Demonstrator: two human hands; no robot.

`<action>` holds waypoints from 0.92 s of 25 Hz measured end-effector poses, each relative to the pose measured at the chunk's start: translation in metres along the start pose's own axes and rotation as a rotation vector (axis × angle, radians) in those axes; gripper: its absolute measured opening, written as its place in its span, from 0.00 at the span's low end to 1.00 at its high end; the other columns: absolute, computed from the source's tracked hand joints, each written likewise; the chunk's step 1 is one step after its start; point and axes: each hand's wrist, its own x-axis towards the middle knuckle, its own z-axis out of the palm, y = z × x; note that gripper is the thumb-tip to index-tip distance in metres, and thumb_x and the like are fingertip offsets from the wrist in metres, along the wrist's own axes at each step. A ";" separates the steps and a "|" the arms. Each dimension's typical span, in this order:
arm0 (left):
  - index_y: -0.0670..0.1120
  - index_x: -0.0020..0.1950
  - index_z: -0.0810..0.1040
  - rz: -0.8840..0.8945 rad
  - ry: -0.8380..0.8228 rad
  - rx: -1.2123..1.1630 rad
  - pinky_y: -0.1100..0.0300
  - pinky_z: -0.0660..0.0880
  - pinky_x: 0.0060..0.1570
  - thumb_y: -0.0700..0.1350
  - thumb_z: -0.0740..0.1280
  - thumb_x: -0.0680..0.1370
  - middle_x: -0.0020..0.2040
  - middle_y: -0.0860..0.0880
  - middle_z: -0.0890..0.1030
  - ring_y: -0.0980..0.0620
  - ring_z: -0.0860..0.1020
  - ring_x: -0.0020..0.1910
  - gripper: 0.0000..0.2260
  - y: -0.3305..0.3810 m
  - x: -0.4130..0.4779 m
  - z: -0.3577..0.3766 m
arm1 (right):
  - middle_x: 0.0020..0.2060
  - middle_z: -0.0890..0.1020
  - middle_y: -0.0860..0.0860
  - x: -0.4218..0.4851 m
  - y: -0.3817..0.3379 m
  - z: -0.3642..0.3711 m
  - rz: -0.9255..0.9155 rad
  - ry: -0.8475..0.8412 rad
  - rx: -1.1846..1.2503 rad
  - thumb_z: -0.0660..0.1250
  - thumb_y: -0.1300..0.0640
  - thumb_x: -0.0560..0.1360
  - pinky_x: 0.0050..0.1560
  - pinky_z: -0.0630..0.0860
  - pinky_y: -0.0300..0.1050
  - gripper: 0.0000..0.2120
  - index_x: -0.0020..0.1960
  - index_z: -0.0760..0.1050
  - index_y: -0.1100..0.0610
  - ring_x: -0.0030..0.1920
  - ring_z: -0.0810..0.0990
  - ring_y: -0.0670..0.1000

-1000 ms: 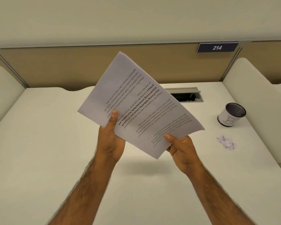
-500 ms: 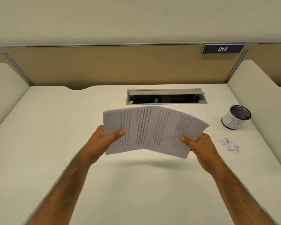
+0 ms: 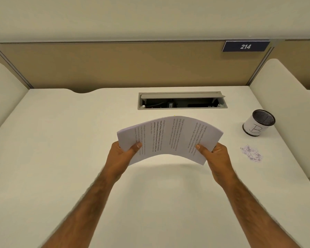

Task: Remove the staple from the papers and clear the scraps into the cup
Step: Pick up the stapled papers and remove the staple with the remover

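Observation:
A thin stack of printed white papers [image 3: 170, 138] hangs bowed upward above the middle of the desk. My left hand [image 3: 123, 154] grips its near left corner, thumb on top. My right hand [image 3: 214, 155] grips the near right corner the same way. No staple shows from this angle. To the right, a small pile of paper scraps [image 3: 251, 153] lies on the desk. Behind the scraps stands a black mesh cup [image 3: 259, 125] wrapped in a white label with a letter B.
The white desk [image 3: 61, 158] has an open grey cable tray [image 3: 182, 101] recessed at the back centre. A tan partition with a "214" plate [image 3: 245, 46] closes the back. Low white dividers [image 3: 284, 104] flank both sides.
The papers came down from a raised, tilted hold to a low, nearly level one and now arch upward. Both hands dropped and spread to the near corners.

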 end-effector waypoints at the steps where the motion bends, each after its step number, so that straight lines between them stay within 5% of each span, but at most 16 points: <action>1: 0.58 0.55 0.84 0.009 0.014 -0.013 0.47 0.83 0.56 0.52 0.73 0.72 0.51 0.54 0.88 0.48 0.86 0.52 0.12 0.000 0.002 -0.001 | 0.47 0.86 0.46 0.000 -0.001 0.001 -0.011 -0.002 0.001 0.71 0.63 0.76 0.48 0.81 0.42 0.11 0.52 0.81 0.49 0.48 0.85 0.50; 6: 0.58 0.56 0.83 0.067 0.021 -0.010 0.56 0.83 0.51 0.52 0.74 0.72 0.50 0.56 0.88 0.51 0.86 0.50 0.13 0.000 0.008 -0.005 | 0.48 0.86 0.47 0.005 -0.004 0.002 -0.046 -0.013 -0.015 0.71 0.63 0.76 0.47 0.81 0.39 0.11 0.52 0.80 0.48 0.47 0.85 0.48; 9: 0.53 0.55 0.85 0.033 -0.015 0.003 0.56 0.82 0.48 0.56 0.77 0.69 0.50 0.51 0.88 0.49 0.86 0.50 0.16 -0.012 0.008 -0.012 | 0.46 0.86 0.49 0.005 0.003 0.001 -0.031 -0.047 -0.022 0.71 0.65 0.75 0.46 0.80 0.41 0.11 0.51 0.81 0.50 0.47 0.85 0.50; 13: 0.55 0.53 0.86 -0.038 -0.048 0.036 0.58 0.81 0.48 0.51 0.75 0.74 0.48 0.51 0.88 0.44 0.85 0.51 0.08 -0.035 0.002 -0.005 | 0.43 0.85 0.50 -0.001 0.016 0.002 0.031 -0.034 -0.081 0.69 0.64 0.77 0.43 0.79 0.42 0.10 0.49 0.80 0.48 0.45 0.83 0.54; 17: 0.57 0.54 0.84 -0.003 -0.005 0.052 0.57 0.82 0.49 0.51 0.74 0.75 0.48 0.56 0.88 0.53 0.85 0.49 0.08 -0.025 0.004 0.000 | 0.46 0.85 0.51 0.002 0.012 0.001 0.008 0.038 -0.036 0.70 0.64 0.76 0.45 0.78 0.41 0.11 0.50 0.80 0.49 0.46 0.83 0.52; 23: 0.59 0.50 0.87 0.040 -0.037 0.076 0.60 0.80 0.44 0.51 0.73 0.75 0.48 0.51 0.87 0.52 0.84 0.47 0.06 -0.024 0.000 -0.007 | 0.45 0.85 0.52 0.006 0.014 -0.005 -0.051 -0.053 -0.116 0.66 0.67 0.78 0.44 0.78 0.44 0.13 0.49 0.81 0.50 0.46 0.83 0.53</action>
